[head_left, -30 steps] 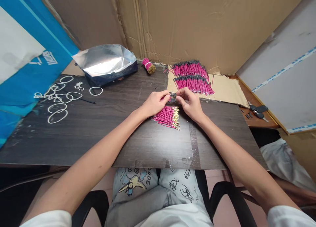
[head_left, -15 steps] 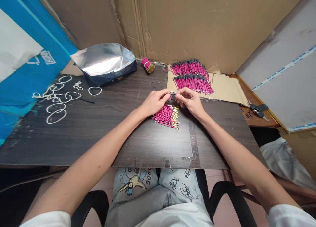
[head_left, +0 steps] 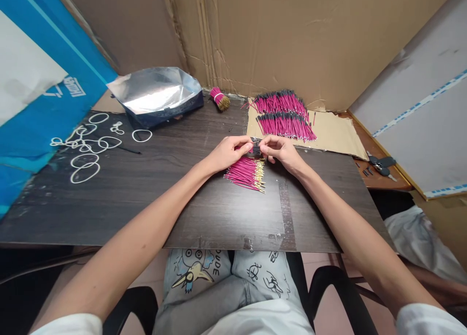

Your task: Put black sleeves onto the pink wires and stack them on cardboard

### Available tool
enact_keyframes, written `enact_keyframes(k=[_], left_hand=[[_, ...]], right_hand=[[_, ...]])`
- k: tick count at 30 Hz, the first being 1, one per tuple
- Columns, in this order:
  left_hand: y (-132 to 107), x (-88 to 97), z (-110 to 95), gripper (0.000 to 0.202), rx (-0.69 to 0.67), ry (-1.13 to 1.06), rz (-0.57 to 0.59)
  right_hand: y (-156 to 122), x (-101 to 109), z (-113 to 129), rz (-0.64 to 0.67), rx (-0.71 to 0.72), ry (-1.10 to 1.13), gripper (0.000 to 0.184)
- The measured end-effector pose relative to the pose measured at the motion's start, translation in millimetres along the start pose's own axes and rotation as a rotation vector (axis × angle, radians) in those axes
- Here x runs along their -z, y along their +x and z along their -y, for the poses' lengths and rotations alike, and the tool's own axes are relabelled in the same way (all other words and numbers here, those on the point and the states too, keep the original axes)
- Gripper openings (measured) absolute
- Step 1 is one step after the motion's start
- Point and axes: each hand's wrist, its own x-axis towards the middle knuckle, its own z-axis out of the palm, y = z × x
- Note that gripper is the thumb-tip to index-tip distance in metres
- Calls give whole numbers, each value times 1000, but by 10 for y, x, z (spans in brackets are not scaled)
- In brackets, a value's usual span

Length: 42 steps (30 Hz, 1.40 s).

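Observation:
My left hand (head_left: 229,152) and my right hand (head_left: 281,152) meet over the middle of the dark wooden board (head_left: 153,199). Both are closed in a pinch on a small bunch of pink wires with black ends (head_left: 255,149) held between them. Just below the hands a loose pile of pink wires with gold tips (head_left: 248,173) lies on the board. Farther back, two rows of pink wires with black ends (head_left: 284,115) rest on a cardboard sheet (head_left: 335,131).
A tied pink bundle (head_left: 219,97) lies by the cardboard wall. A silver foil bag (head_left: 156,93) sits at back left. Several white rubber bands (head_left: 85,148) are scattered on the left. Keys (head_left: 381,164) lie on the right. Blue packaging (head_left: 32,111) stands left.
The hands stay together on the small bunch, fingers shifting slightly. The view has barely moved.

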Motion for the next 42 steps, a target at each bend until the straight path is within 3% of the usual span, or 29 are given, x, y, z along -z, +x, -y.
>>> enact_keyframes(k=[9, 12, 15, 18, 21, 25, 28, 33, 37, 42], left_hand=[[28, 19, -24, 33, 23, -98, 19], [41, 18, -4, 33, 42, -130, -2], [48, 15, 40, 34, 47, -169, -26], [53, 6, 68, 36, 72, -184, -49], [52, -9, 51, 36, 75, -149, -62], [36, -36, -9, 34, 62, -48, -60], [22, -57, -38, 31, 53, 35, -56], [13, -76, -43, 31, 33, 99, -39], [14, -74, -40, 32, 32, 94, -50], [15, -62, -40, 33, 38, 83, -63]], right_hand=[[13, 47, -45, 27, -12, 12, 38], [25, 64, -71, -108, 45, -6, 36], [23, 69, -102, -316, 200, -274, 27], [8, 57, -143, -382, 259, -648, 16], [1, 35, -185, -376, 208, -905, 7], [13, 13, -204, -383, 170, -1052, 7], [24, 6, -187, -356, 190, -1059, 9], [22, -32, -153, -281, 357, -1030, 11], [12, -72, -149, -221, 349, -1041, 11], [3, -63, -150, -241, 366, -1016, 9]])
